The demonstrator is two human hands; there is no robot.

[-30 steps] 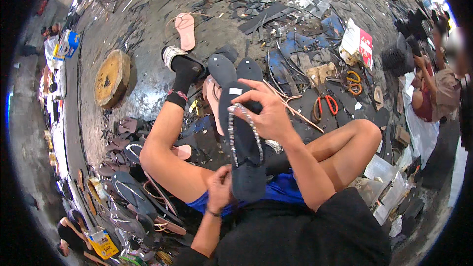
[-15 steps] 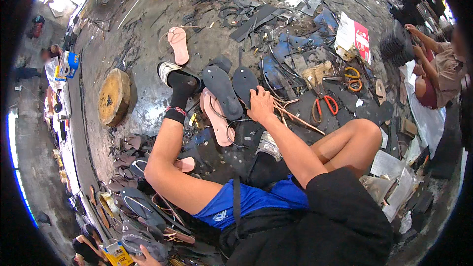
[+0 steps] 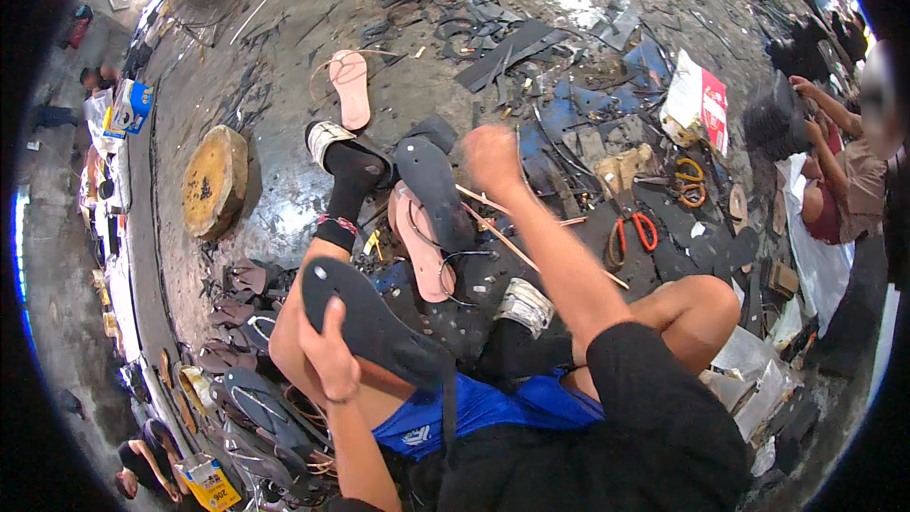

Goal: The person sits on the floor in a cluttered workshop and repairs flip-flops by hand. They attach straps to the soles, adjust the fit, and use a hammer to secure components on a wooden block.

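Black sole in your left hand, 7 o'clock from your right

Head view (12 o'clock is the top): your hands are well apart. Your left hand (image 3: 327,351) is clamped on a black sole (image 3: 372,322), thumb laid over its upper face. The sole is held above your left thigh (image 3: 372,387); whether it touches your leg, you cannot tell from here. Its long axis runs from 10 o'clock, where the rounded end carries 1 pale dot, to 4 o'clock, near your shorts (image 3: 474,408). From the left palm, most of it lies toward 1 to 2 o'clock.

Your right hand (image 3: 493,161) is blurred and looks loosely curled; you cannot tell if anything is in it. The black sole lies at its 7 o'clock, so your left is clearly the nearer hand. At your right hand's 8 o'clock, just beside it, is the floor sole (image 3: 431,180), long axis 11 to 5 o'clock, partly over a pink sole (image 3: 417,251). Red-handled scissors (image 3: 626,211) lie at its 4 o'clock.
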